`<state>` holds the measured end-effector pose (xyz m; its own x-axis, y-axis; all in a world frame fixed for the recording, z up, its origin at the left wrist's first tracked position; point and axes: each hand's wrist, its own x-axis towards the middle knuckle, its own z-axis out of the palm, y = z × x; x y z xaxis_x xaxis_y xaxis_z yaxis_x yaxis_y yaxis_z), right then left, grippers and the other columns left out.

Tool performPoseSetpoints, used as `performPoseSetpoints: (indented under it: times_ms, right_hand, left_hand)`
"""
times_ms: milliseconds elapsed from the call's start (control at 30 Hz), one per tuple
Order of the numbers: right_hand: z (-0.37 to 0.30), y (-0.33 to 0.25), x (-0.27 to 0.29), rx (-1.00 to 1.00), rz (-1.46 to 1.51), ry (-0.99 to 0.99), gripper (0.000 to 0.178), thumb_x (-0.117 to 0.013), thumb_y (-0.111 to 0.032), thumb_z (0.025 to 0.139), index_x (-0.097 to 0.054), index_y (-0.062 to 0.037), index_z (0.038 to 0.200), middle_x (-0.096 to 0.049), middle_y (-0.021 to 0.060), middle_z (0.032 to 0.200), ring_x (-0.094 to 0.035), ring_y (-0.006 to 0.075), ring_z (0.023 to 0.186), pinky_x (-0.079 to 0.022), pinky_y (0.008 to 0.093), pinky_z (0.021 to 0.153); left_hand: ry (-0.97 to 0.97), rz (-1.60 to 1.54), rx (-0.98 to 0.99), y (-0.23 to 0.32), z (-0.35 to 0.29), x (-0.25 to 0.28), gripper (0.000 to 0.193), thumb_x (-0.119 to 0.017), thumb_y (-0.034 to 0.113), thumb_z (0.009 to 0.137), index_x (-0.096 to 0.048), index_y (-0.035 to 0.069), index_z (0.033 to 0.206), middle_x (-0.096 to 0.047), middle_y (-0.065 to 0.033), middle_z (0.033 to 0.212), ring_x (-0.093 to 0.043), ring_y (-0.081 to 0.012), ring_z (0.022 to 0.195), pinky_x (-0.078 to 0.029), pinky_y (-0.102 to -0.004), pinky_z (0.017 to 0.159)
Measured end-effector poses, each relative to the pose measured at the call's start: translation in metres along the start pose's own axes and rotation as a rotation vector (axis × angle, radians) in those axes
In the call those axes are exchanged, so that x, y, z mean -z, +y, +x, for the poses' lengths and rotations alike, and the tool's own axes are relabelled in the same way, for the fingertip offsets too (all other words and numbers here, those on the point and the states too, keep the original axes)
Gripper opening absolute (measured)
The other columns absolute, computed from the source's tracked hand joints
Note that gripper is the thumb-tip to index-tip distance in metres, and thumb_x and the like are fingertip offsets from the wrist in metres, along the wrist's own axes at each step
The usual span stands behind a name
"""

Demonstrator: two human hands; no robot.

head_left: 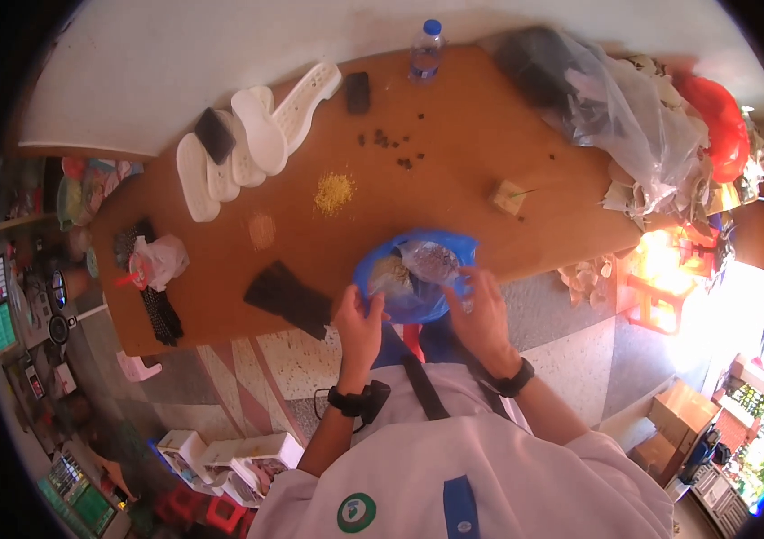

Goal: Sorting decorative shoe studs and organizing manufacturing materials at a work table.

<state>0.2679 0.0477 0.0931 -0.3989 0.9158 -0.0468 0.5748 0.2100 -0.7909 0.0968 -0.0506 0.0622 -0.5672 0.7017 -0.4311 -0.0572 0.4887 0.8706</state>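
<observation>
A blue plastic bag [422, 310] sits spread wide at the table's near edge, right in front of me. Inside it lie a clear plastic bag [431, 260] of small grey-looking bits and a second clear bag [391, 277] with pale contents. My left hand [360, 323] grips the blue bag's left rim, thumb and fingers curled at it. On the opposite side my right hand [482, 316] has its fingers bent over the right rim. A dark cloth-like strip [287, 298] lies left of my left hand.
Beyond the bag are yellow grains [334, 193], small dark pieces [386, 139] and a small block [509, 198]. White shoe soles [260, 135] lie at the back left, near a water bottle [427, 54]. A clear plastic bag [633, 126] and scraps crowd the right end.
</observation>
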Motion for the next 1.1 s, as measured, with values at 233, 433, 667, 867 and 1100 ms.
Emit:
performPoseSetpoints:
  times_ms: [233,433,667,867,1100]
  right_hand:
    - [0.019,0.041,-0.011,-0.204,-0.107,0.141,0.028,-0.069,-0.019,0.085,-0.058,0.0008,0.101,-0.063,0.0197,0.086,-0.062,0.0366,0.079,-0.048,0.0457,0.074]
    - [0.013,0.001,-0.015,-0.198,-0.127,0.094,0.03,-0.07,-0.026,0.081,-0.062,0.0009,0.09,-0.065,0.0196,0.075,-0.065,0.0366,0.077,-0.048,0.0448,0.071]
    - [0.001,0.016,-0.037,-0.256,-0.556,-0.006,0.01,-0.062,-0.005,0.069,-0.066,-0.0001,0.077,-0.065,0.0228,0.074,-0.065,0.0399,0.073,-0.051,0.0486,0.063]
    - [-0.018,0.006,-0.015,-0.331,-0.377,0.116,0.011,-0.057,-0.003,0.072,-0.065,0.0006,0.077,-0.062,0.0259,0.07,-0.063,0.0435,0.071,-0.051,0.0502,0.065]
    - [-0.062,-0.006,0.054,-0.373,-0.109,0.25,0.023,-0.054,-0.003,0.076,-0.068,0.0009,0.093,-0.063,0.0248,0.08,-0.062,0.0424,0.077,-0.05,0.0465,0.068]
  left_hand:
    - [0.102,0.533,-0.421,0.0,0.019,-0.003,0.03,-0.073,0.015,0.081,-0.056,-0.007,0.094,-0.065,-0.02,0.088,-0.065,-0.0357,0.075,-0.051,-0.0406,0.069]
    - [-0.194,0.612,-0.321,-0.031,0.043,0.011,0.026,-0.07,0.016,0.084,-0.059,-0.008,0.088,-0.061,-0.0262,0.071,-0.06,-0.0473,0.072,-0.047,-0.0473,0.064]
    - [-0.324,0.663,-0.432,-0.007,0.043,0.01,0.03,-0.061,0.016,0.091,-0.054,-0.006,0.072,-0.056,-0.0301,0.068,-0.057,-0.0492,0.073,-0.043,-0.0512,0.06]
    - [-0.363,0.667,-0.432,0.014,0.029,0.012,0.025,-0.059,0.017,0.091,-0.057,-0.005,0.078,-0.059,-0.0301,0.073,-0.057,-0.0496,0.075,-0.043,-0.0522,0.061]
    - [-0.359,0.618,-0.445,0.065,-0.008,-0.012,0.03,-0.063,0.016,0.089,-0.05,-0.007,0.074,-0.048,-0.0259,0.065,-0.044,-0.0459,0.063,-0.036,-0.0451,0.056]
